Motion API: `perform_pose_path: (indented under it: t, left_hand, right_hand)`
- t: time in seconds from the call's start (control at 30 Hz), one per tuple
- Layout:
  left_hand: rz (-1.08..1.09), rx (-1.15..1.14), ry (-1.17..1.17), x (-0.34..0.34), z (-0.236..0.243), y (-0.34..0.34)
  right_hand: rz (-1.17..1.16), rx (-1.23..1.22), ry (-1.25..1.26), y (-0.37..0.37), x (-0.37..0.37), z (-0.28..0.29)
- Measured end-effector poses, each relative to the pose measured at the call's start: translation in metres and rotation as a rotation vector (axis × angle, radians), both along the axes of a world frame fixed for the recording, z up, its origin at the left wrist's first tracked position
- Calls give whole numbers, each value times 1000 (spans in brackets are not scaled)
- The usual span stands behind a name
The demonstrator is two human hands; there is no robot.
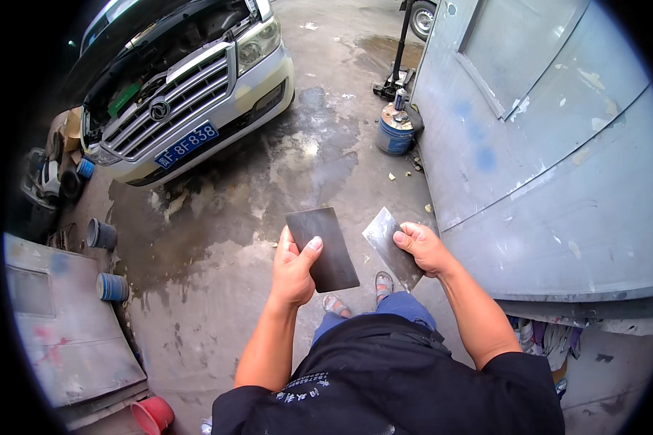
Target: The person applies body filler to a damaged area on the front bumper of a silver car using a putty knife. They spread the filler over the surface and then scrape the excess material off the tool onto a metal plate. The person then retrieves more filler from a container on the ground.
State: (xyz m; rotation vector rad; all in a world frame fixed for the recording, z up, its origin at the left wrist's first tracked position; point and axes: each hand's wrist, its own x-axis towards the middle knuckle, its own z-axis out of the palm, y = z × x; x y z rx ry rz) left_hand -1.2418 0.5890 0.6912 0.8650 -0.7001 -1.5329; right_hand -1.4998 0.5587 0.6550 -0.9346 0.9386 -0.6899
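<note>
My left hand [296, 270] is closed on a dark, flat rectangular plate [328, 250], with the thumb across its face and the fingers behind. In my right hand [422, 249] is a thin, flat metal scraper blade [393, 250], pinched between thumb and fingers. Its far corner is pale and shiny, while the lower part looks dark and smudged. The two flat pieces are held apart at about waist height. Behind them the fingers are mostly hidden.
A pale van [196, 94] stands at the far left, hood raised. A blue bucket [395, 132] and a jack [397, 80] stand near the grey metal door [551, 167] at right. More buckets [112, 287] line the left, with a red bucket [152, 415] below. The concrete floor [196, 304] has wet stains.
</note>
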Motion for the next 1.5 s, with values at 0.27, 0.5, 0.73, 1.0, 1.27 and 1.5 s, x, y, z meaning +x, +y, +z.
perform_pose_path:
  t: [0.27,0.5,0.73,1.0,1.27,1.5]
  left_hand:
    - [79,-199,-703,-58,-16,-10]
    - [195,32,-307,-81,-18,-22]
    - [202,81,-651,-101,-25,-15]
    - [-171,193,-778,-111,-3,-17]
    - [-273,79,-773,-73,9,2]
    - [-121,144,-548,-42,0,24]
  right_hand:
    - [-231,-493,489,-55,-33,13]
    - [133,-434,410,-62,-91,14]
    - [439,-493,345,-61,-81,18]
    - [739,-731,415,-64,-59,20]
    - [921,-788,416,-63,-27,39]
    - [932,-748,419,-55,3,44]
